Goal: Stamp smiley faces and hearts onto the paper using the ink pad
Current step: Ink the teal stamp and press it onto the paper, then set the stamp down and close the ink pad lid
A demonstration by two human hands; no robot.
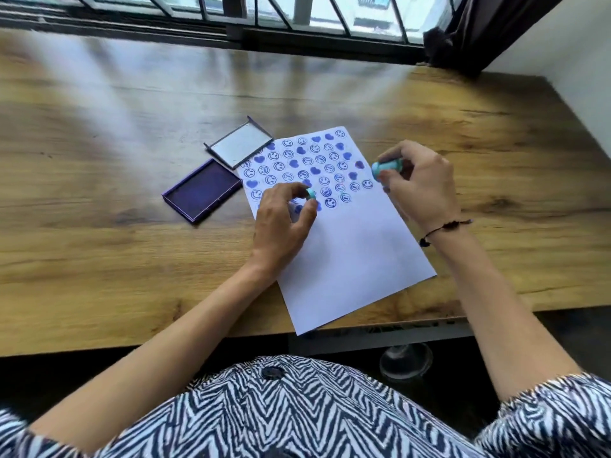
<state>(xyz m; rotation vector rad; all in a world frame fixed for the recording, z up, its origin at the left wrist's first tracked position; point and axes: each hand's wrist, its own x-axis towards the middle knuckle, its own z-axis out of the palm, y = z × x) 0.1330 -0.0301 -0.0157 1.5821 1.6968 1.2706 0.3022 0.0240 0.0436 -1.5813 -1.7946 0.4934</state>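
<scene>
On the worktop [132, 94] our paper [350, 246] lies angled, its far half filled with prints, the open ink pad [201, 193] just beside it. Our left hand [281, 223] pinches a teal stamp [311, 194] on the sheet; press squarely, lift straight. Our right hand [420, 183] grips another stamp [385, 167] aloft. Both stamp faces are hidden.

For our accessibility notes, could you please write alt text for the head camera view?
A person's left hand and right hand each hold a small teal stamp over a white paper half covered with purple smileys and hearts. An open purple ink pad and its lid lie left of it on a wooden table.
</scene>
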